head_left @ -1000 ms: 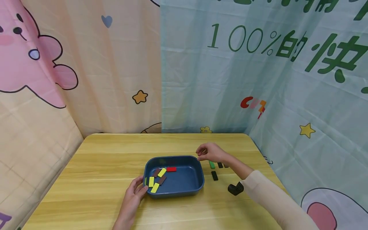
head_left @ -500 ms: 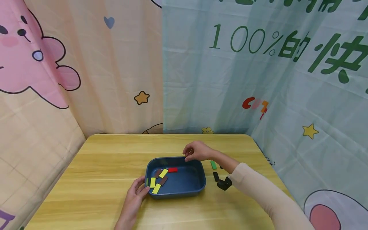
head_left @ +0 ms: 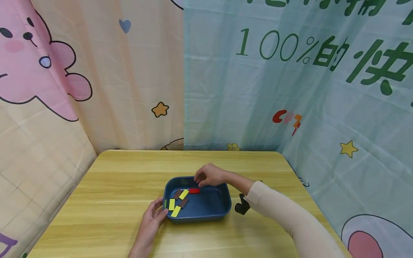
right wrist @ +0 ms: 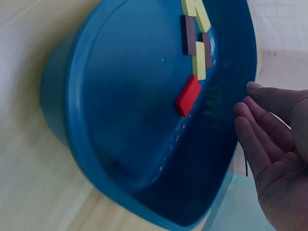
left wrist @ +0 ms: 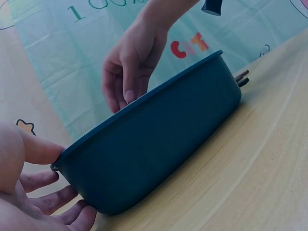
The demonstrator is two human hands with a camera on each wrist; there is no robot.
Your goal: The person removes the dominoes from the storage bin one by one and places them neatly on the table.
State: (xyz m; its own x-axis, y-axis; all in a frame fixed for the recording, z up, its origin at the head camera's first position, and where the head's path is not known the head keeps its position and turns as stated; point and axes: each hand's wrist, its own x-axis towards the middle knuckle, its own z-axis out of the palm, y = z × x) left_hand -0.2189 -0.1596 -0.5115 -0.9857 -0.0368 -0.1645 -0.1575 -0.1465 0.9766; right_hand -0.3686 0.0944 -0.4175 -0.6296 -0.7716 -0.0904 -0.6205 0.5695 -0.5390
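Observation:
A dark blue plastic box stands on the table, with small flat domino-like blocks lying in it. My left hand holds its left end, thumb at the rim and curved fingers against the outer wall in the left wrist view. Over the far rim hovers my right hand, above the red block. In the right wrist view, its fingers are loosely bent and no block shows between them. Yellow blocks and brown blocks lie towards the left end, with a green one against the wall.
A wooden table carries everything. Right of the box, the right forearm and the black wrist device cover most of the loose blocks; their ends show behind the box in the left wrist view. Printed curtains hang behind the table.
My right hand has moved left, from beside the box's right end to above its inside near the red block. The left hand stays on the box, and the blocks inside have not moved.

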